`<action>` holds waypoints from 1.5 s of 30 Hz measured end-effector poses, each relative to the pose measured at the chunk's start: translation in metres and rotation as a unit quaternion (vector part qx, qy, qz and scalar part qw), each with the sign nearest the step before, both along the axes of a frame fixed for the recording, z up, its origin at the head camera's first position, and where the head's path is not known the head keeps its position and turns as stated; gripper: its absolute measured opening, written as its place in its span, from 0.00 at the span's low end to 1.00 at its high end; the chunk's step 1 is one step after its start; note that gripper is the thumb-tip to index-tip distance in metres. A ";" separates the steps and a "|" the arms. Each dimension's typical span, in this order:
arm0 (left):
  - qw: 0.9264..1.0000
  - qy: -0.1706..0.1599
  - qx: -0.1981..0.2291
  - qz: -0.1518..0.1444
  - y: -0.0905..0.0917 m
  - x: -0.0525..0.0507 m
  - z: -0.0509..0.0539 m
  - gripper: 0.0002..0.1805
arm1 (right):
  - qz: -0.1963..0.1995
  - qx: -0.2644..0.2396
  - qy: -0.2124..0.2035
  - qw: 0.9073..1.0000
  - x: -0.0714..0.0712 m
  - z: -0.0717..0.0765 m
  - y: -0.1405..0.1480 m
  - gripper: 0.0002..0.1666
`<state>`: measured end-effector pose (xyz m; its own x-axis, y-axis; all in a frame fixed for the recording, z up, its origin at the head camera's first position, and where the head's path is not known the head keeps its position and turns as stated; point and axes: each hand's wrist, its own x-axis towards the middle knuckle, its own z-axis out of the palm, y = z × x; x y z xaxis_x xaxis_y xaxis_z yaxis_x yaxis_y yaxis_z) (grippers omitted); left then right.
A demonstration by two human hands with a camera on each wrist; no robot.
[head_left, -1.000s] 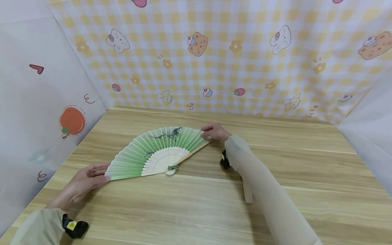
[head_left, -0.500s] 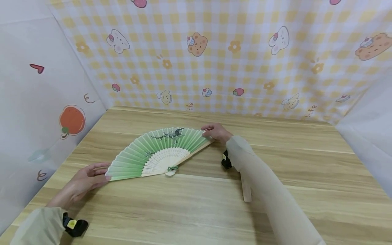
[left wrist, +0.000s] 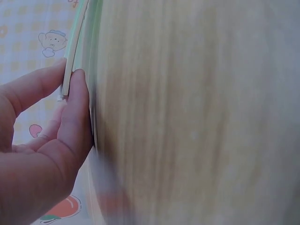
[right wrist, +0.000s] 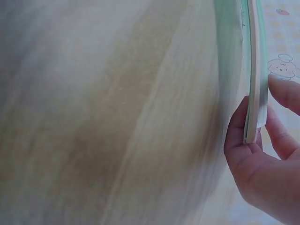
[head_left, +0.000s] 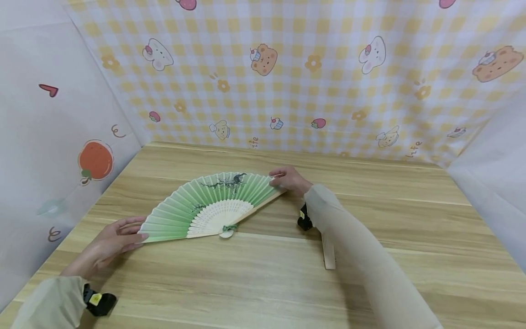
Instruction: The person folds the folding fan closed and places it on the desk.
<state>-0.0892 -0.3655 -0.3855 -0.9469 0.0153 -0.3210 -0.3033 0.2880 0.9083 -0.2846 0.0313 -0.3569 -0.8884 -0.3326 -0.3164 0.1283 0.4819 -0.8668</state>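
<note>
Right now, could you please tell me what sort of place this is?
Probably a makeshift tabletop recording booth: a wood-grain table backed by a yellow-checked cartoon cloth, with a white printed sheet on the left and a black wrist camera.

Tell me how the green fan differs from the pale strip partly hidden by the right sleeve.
The green fan is spread wide; the pale strip, where visible, is narrow. The fan is pleated and printed; the strip looks plain. The left hand and right hand hold the fan by its ends; neither holds the strip. Both show pale, wood-toned parts.
</note>
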 end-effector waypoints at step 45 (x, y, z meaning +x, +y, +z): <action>0.958 0.088 0.265 0.061 -0.002 0.009 0.009 0.18 | 0.058 -0.190 -0.100 0.975 0.031 0.014 0.043 0.34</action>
<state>-0.0803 -0.3675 -0.3762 -0.9907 0.0191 -0.1345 -0.1349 -0.2564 0.9571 -0.2533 0.0740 -0.3426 -0.7716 -0.5537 -0.3131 0.2761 0.1520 -0.9490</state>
